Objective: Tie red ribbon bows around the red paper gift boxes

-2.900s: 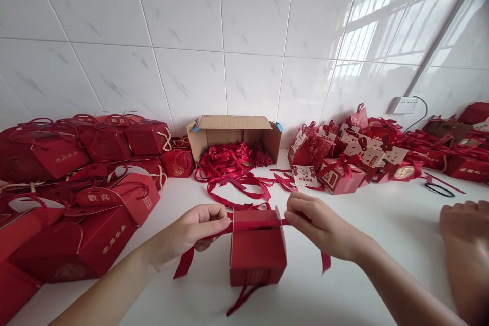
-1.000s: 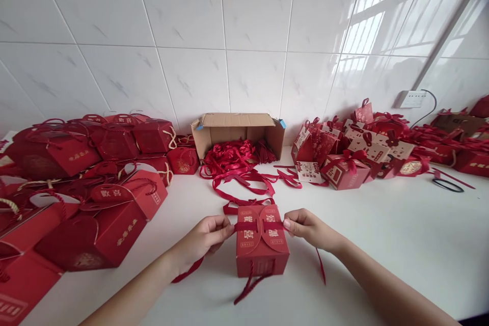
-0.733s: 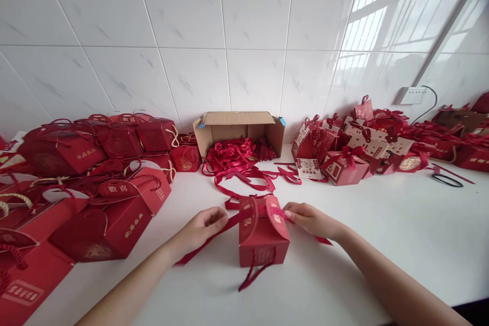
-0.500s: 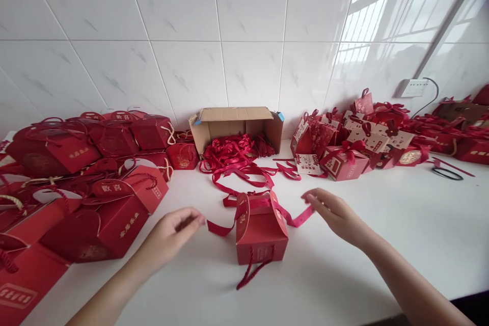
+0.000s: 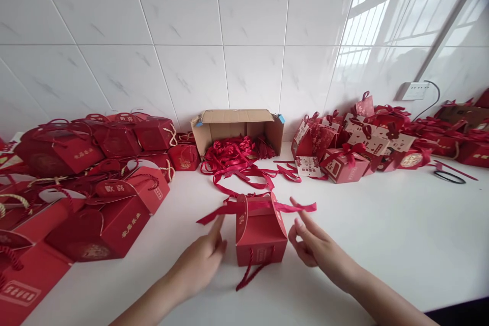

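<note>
One red carton (image 5: 261, 249), upright at near centre, should handle light and stiff but dent-prone — best held low by its side walls. Its ribbon (image 5: 261, 206), likely soft and slippery, lies across the top, tails spread left and right. A twisted cord (image 5: 241, 284) droops on the near side. Left hand (image 5: 200, 262) and right hand (image 5: 321, 249): index fingers extended beside the tails, nothing visibly gripped — contact cannot be told.

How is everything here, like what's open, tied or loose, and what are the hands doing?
Small red box: upright, side flaps raised.
Red ribbon: across the box's top, untied, both ends loose.
Cord handle: hanging at the box's front.
Cardboard box: open at the front.
Ribbon pile: tangled, spilling out.
Box with bow: tied.
Left hand: index finger out near the ribbon, gripping nothing.
Right hand: index finger out, gripping nothing.
</note>
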A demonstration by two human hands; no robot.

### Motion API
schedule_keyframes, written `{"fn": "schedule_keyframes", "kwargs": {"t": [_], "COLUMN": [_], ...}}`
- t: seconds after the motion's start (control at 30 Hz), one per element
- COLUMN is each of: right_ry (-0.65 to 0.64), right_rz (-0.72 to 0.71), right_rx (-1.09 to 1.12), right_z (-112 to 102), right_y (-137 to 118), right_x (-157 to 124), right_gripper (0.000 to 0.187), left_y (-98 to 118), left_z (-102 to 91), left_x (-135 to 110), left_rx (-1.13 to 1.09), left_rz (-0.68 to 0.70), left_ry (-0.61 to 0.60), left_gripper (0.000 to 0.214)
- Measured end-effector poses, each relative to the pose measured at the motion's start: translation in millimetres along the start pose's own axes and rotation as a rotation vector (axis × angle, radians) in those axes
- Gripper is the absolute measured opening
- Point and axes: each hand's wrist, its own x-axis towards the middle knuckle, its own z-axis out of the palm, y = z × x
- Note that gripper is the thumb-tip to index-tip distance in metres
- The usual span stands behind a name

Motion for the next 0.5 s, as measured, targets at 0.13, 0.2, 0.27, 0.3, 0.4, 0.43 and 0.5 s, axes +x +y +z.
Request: {"fn": "schedule_keyframes", "kwargs": {"t": [0.13, 0.2, 0.27, 0.3, 0.4, 0.43, 0.5], "right_ry": [0.167, 0.215, 0.237, 0.246, 0.282, 0.296, 0.333], "right_rz": [-0.247, -0.354, -0.44, -0.474, -0.538, -0.552, -0.578], "right_rx": [0.192, 0.258, 0.319, 0.34, 0.318, 0.292, 0.242], "right_z": [6.4, 8.8, 10.7, 11.1, 9.2, 7.5, 2.9], "right_y": [-8.5, -13.8, -20.2, -23.6, -33.4, -36.2, -41.4], "right_x": [0.2, 3.6, 7.1, 8.3, 9.9, 10.0, 10.0], "right_gripper": [0.055, 0.053, 0.049, 0.046, 0.034, 0.029, 0.022], "left_y": [16.3, 27.8, 36.6, 39.2, 40.8, 40.0, 38.3], "left_z": [2.7, 1.7, -1.4, -3.6, -10.7, -13.0, -17.3], "left_x": [-3.5, -4.8, -3.3, -1.6, 3.8, 4.8, 5.0], "left_rx": [-0.401, -0.611, -0.784, -0.845, -0.924, -0.918, -0.887], "left_rz": [0.075, 0.13, 0.169, 0.184, 0.225, 0.238, 0.263], "left_ry": [0.253, 0.253, 0.243, 0.257, 0.342, 0.365, 0.396], "left_gripper": [0.062, 0.057, 0.04, 0.029, 0.022, 0.024, 0.026]}}
